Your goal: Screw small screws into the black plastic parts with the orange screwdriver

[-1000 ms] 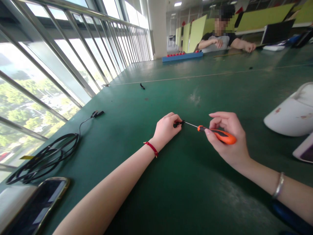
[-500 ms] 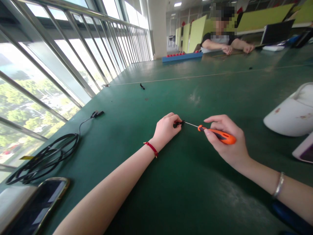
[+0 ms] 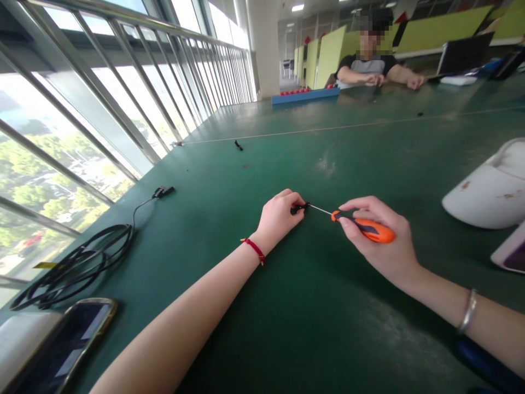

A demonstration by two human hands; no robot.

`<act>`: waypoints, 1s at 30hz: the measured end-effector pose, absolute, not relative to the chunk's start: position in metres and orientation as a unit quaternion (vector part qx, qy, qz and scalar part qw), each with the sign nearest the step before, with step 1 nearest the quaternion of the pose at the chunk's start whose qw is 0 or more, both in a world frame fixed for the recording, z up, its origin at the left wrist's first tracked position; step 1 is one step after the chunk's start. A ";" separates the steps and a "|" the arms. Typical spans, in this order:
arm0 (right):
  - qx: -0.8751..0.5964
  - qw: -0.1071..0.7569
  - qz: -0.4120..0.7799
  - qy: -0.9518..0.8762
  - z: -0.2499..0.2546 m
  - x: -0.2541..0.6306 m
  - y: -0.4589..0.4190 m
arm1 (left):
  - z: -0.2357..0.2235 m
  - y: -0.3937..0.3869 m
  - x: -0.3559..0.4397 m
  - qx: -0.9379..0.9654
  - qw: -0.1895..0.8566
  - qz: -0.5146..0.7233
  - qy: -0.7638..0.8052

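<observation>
My left hand [image 3: 282,212] pinches a small black part [image 3: 299,208] just above or on the green table [image 3: 229,306]; its exact kind is too small to tell. An orange-and-black screwdriver [image 3: 375,230] lies in my right hand [image 3: 385,232], its handle held between thumb and fingers. Its thin metal shaft points left, and the tip meets the right end of the black part. My fingers hide most of that part.
At the left lie a coiled black cable [image 3: 82,262] and a phone [image 3: 65,345]. A small black piece [image 3: 238,145] rests farther back. White containers [image 3: 488,191] stand at the right. Beyond a blue strip with red knobs [image 3: 305,96], another person [image 3: 365,71] sits across the table.
My right fingers have shifted down and closed in around the front of the screwdriver handle, which has turned slightly. My left hand and the black part stay put. The other person's hands have moved.
</observation>
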State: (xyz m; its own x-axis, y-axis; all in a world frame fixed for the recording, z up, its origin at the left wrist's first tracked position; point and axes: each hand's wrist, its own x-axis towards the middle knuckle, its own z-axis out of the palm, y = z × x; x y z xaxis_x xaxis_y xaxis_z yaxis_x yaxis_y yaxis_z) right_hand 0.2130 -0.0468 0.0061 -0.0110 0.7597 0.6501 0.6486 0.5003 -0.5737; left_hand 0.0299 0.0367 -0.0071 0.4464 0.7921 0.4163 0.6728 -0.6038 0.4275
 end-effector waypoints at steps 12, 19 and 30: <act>-0.478 0.491 0.084 -0.724 0.007 0.212 -0.046 | -0.005 0.036 0.030 0.845 0.100 0.293 0.437; -0.465 0.560 0.054 -0.683 0.004 0.212 -0.044 | -0.006 0.036 0.030 0.845 0.102 0.298 0.432; -0.475 0.542 0.041 -0.692 0.004 0.213 -0.045 | -0.007 0.037 0.030 0.846 0.102 0.299 0.430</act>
